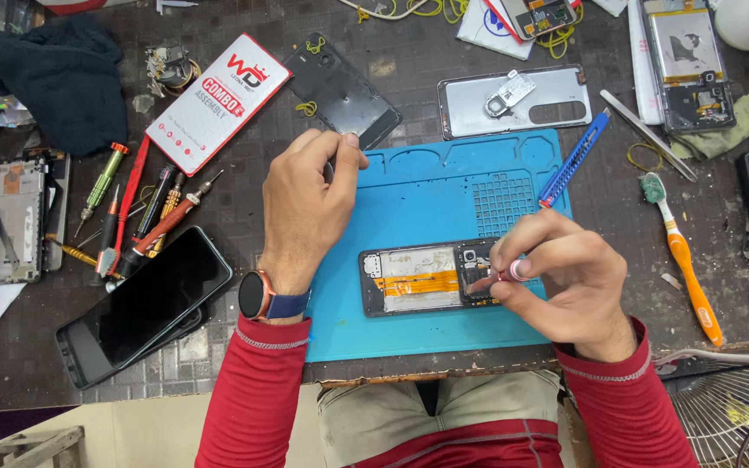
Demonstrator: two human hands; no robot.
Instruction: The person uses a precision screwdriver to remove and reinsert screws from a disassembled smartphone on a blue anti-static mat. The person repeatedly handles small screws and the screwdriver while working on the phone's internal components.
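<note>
Your right hand pinches pink-capped metal screwdriver, tip down on opened black phone, steadied by blue silicone mat. Your left hand fingertips closed on black back cover, parked aside.

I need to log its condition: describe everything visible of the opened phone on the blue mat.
The opened phone lies flat and face down on the blue mat, long side across the view, its back cover off. A black frame surrounds pale shielding, with an orange flex strip running along the middle and a dark camera section towards its right end. The right hand rests over that end, pressing a small pink-handled tool onto it. The left hand is clear of it.
</note>
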